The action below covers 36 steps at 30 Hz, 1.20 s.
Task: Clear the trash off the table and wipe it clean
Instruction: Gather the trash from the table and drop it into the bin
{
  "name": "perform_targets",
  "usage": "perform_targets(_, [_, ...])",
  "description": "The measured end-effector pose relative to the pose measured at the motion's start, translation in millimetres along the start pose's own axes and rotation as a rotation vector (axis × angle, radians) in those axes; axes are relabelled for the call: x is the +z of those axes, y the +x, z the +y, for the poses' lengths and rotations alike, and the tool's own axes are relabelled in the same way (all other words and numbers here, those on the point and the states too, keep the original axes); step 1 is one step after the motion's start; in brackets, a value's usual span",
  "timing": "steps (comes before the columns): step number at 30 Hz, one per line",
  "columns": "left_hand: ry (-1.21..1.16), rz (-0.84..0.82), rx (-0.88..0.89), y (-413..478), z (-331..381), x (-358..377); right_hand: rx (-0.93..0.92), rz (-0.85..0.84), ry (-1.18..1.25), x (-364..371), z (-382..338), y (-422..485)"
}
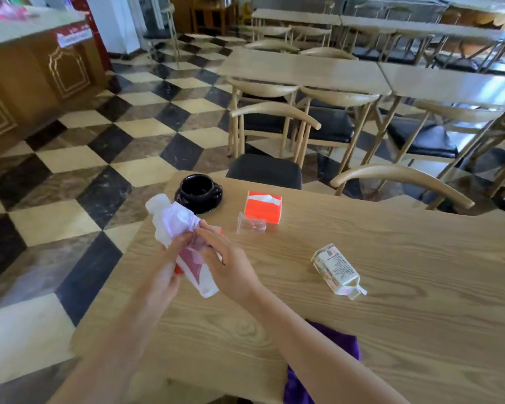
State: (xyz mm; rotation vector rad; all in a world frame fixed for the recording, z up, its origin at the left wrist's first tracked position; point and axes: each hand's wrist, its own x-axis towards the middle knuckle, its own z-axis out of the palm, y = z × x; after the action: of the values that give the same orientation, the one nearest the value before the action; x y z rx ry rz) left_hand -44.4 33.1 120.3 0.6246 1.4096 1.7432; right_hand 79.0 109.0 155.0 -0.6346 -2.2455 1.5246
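Note:
My left hand (164, 272) grips a red and white paper cup (200, 275) held above the left part of the wooden table (391, 316). Crumpled white tissue (172, 221) sticks out of the cup's top. My right hand (231, 263) touches the cup's side, fingertips at the tissue. A crushed white drink carton (337, 271) lies on its side to the right. A clear plastic cup (251, 224) lies tipped over near the far edge. A purple cloth (321, 368) lies at the near edge, partly under my right forearm.
A black ashtray (199, 192) and an orange tissue box (263, 206) stand near the table's far edge. Wooden chairs (403, 182) with black seats line the far side. More tables and chairs fill the room behind. A checkered floor lies to the left.

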Motion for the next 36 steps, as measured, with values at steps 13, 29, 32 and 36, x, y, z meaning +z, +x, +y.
perform_targets(13, [0.067, 0.140, -0.022, -56, 21, -133, -0.060, 0.072, -0.027, 127, -15, 17])
perform_targets(29, [-0.145, 0.553, -0.067, -145, -17, -213, -0.070, -0.690, -0.205, 227, -17, 45])
perform_targets(32, [-0.213, 0.721, -0.051, -184, -24, -237, -0.045, -0.878, -0.098, 279, -23, 41])
perform_targets(36, [-0.227, 0.878, -0.018, -244, -38, -269, 0.189, -1.129, 0.074, 354, -18, 30])
